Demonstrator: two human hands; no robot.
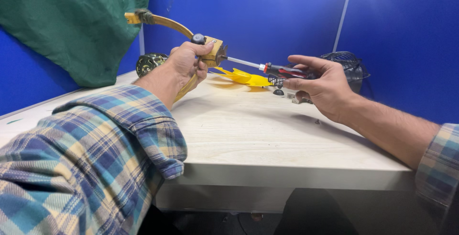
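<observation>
Screwdriver (279,69): held in closed fingers of right hand (320,84), long axis level, shaft running toward 9 o'clock, tip at the yellow bracket (213,51) gripped tight in left hand (187,65) above the table (267,134).

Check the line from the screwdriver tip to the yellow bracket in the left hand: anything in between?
Nothing visible. The right hand holds the screwdriver, and its bare shaft runs straight to the yellow bracket gripped by the left hand. The yellow fan blade lies lower, on the table, behind that line.
</observation>
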